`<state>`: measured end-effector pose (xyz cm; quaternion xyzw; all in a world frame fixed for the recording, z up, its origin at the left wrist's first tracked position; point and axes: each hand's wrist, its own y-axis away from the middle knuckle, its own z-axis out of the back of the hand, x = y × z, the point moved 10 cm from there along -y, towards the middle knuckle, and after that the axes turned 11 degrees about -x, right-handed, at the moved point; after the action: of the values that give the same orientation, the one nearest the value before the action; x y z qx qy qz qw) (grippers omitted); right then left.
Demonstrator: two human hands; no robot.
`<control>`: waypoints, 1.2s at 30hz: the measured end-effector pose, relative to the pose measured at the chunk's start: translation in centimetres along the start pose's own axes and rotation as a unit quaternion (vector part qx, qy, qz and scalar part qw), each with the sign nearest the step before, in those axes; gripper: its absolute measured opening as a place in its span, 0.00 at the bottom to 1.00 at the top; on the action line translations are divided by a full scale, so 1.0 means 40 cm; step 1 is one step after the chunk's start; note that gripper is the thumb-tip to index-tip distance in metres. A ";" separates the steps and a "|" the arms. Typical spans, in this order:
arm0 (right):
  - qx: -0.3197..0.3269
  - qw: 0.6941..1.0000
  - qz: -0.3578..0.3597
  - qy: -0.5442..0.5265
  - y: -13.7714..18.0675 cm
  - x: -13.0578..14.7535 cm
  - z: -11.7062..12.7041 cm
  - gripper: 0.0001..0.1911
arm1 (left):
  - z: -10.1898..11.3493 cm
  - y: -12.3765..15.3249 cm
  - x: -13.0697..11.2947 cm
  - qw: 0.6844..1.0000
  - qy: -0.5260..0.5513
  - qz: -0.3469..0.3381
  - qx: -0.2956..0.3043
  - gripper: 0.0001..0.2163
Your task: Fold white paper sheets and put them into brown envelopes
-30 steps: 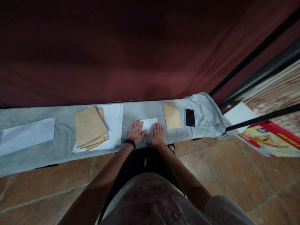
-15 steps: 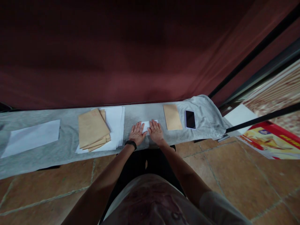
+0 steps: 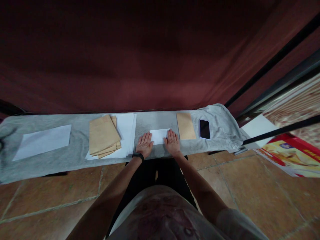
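Observation:
A small folded white paper [image 3: 159, 136] lies on the grey cloth-covered bench [image 3: 75, 156] straight ahead of me. My left hand [image 3: 144, 145] rests flat, fingers stretched out, on the paper's left end. My right hand [image 3: 172, 143] lies flat with spread fingers on its right end. A black band sits on my left wrist. Both hands hold nothing.
A stack of brown envelopes [image 3: 103, 136] lies on white sheets [image 3: 125, 129] to the left. Further left is a single white sheet [image 3: 43, 142]. A brown envelope [image 3: 185, 125] and a black phone [image 3: 204, 129] lie to the right. A printed poster [image 3: 292, 154] is on the tiled floor.
My hands have slid apart from the paper's middle to its two ends, uncovering it. The view has shifted a little to the left.

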<state>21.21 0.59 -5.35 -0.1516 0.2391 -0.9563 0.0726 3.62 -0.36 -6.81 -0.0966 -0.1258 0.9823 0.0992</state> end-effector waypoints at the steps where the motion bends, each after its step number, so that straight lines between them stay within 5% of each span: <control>1: 0.004 1.000 0.000 0.004 0.003 -0.002 0.000 0.31 | 0.004 0.004 0.001 1.000 0.000 0.001 -0.003 0.29; 15: -0.043 0.999 -0.004 0.015 0.047 -0.020 0.032 0.29 | 0.025 0.028 0.006 0.999 -0.006 0.032 0.012 0.27; 20: 0.014 0.998 0.065 -0.007 0.050 -0.001 0.030 0.27 | 0.008 0.034 -0.060 0.995 0.017 -0.068 0.078 0.24; 25: 0.074 0.992 0.102 -0.004 0.026 0.003 0.032 0.27 | 0.008 0.005 -0.082 0.990 0.016 -0.081 0.114 0.25; 36: 0.132 0.988 0.072 -0.042 -0.026 -0.007 0.056 0.19 | 0.135 -0.067 -0.082 0.998 0.029 -0.038 0.051 0.13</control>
<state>22.13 0.59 -3.05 -0.1629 0.1175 -0.9646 0.1707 6.07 0.23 -0.42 -0.1154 -0.0763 0.9798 0.1446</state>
